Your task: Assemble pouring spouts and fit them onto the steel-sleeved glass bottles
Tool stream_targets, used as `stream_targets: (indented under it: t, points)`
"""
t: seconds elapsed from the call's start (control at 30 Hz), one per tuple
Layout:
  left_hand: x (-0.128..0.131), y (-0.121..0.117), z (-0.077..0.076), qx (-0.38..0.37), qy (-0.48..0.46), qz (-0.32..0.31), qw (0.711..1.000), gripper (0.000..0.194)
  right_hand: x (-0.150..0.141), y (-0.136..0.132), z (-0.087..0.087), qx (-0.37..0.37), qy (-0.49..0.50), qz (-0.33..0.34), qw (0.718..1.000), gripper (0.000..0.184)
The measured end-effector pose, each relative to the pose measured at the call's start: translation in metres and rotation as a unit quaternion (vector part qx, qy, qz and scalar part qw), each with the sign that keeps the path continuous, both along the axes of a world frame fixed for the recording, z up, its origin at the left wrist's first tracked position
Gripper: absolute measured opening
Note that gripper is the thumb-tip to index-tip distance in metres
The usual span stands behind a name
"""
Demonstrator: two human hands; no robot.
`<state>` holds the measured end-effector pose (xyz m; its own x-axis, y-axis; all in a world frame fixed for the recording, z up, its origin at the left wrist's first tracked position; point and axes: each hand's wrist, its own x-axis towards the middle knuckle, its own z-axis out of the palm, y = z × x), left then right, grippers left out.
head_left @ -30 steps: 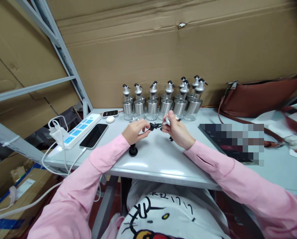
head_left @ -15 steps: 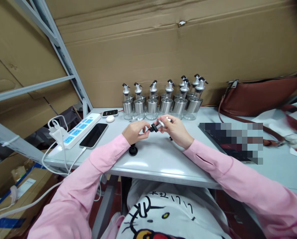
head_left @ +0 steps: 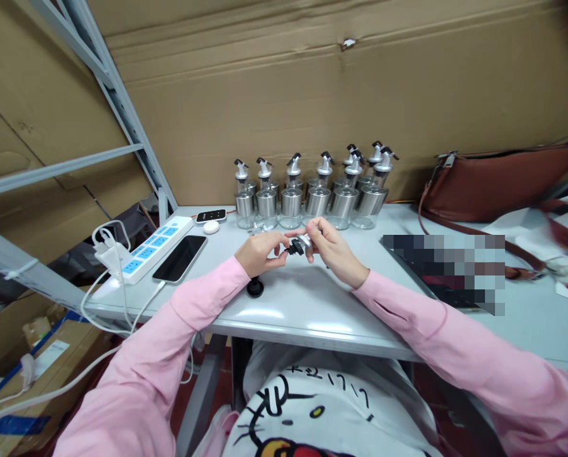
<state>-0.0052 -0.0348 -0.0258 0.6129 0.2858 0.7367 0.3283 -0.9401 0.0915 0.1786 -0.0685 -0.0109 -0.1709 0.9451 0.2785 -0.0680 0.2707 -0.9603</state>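
Over the middle of the table my left hand [head_left: 262,252] pinches a black ribbed stopper [head_left: 296,247] between thumb and fingertips. From the other side my right hand [head_left: 332,249] is closed on a silver pourer spout [head_left: 305,240], partly hidden by its fingers. The stopper and the spout meet, with the black part towards the left. Below my left wrist, another black stopper [head_left: 254,289] stands on the table. Behind my hands are several glass and steel oil bottles [head_left: 291,204], each topped with a silver and black pourer.
On the left lie a power strip [head_left: 156,249], a phone [head_left: 181,259] on a cable, a small black device [head_left: 211,217] and a white round object [head_left: 211,227]. To the right are a dark flat item [head_left: 407,260] and a brown bag [head_left: 497,184]. Cardboard [head_left: 284,82] walls the back.
My right hand has brought the silver spout left onto the black stopper, and its fingers have shifted around the spout. My left hand has hardly moved.
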Motion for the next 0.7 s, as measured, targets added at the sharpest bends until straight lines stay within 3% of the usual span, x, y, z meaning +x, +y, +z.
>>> stream_targets:
  t: [0.17, 0.47, 0.7]
  points:
    - [-0.0005, 0.0004, -0.0002, -0.008, -0.003, 0.005, 1.0, 0.005, 0.0004, -0.0027, 0.0021, -0.019, 0.034, 0.054, 0.998, 0.038]
    - [-0.0016, 0.0006, 0.0011, 0.004, 0.012, -0.009, 1.0, 0.006, 0.0017, 0.0026, -0.0048, -0.029, 0.043, 0.09, 0.995, 0.038]
    - [-0.0026, -0.002, 0.0043, -0.005, 0.026, -0.013, 1.0, 0.04, 0.0026, 0.0052, -0.0077, -0.035, 0.041, 0.126, 0.991, 0.035]
